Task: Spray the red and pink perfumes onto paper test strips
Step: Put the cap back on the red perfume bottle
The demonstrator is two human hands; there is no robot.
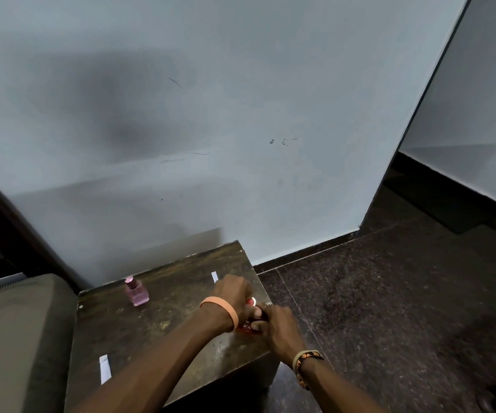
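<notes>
The red perfume bottle stands near the right edge of the small dark table, mostly hidden between my hands. My right hand grips its body from the right. My left hand reaches over from the left, fingers curled around the red cap. The pink perfume bottle, capped, stands upright at the table's back left. One white paper test strip lies just beyond my left hand, partly covered by it. Another strip lies at the table's front left.
A grey wall rises directly behind the table. An olive cushion adjoins the table on the left. Dark speckled stone floor spreads to the right, with a black skirting along the wall.
</notes>
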